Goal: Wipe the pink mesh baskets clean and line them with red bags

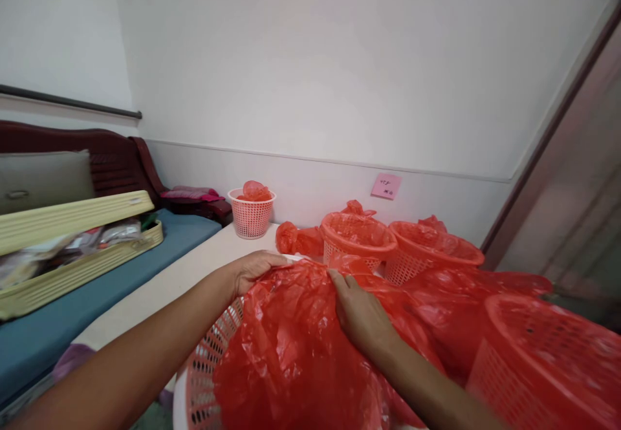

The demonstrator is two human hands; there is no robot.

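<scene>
A red plastic bag (301, 346) hangs bunched inside a white perforated basket (182, 391) close in front of me. At the basket's far left rim, my left hand (255, 269) is closed on the bag's edge, its fingertips hidden behind the film. My right hand (361, 310) grips the bag's upper right side, thumb and fingers pressed together on the plastic. More red film spreads to the right, beyond my right wrist. Much of the basket is covered by the bag.
Red-lined baskets stand at the back (359, 233), back right (434, 249) and near right (548, 365). A small white basket (252, 216) holds red plastic by the wall. Left are a wooden bench (150, 165) and an opened yellow case (77, 220). A pink note (386, 186) hangs on the wall.
</scene>
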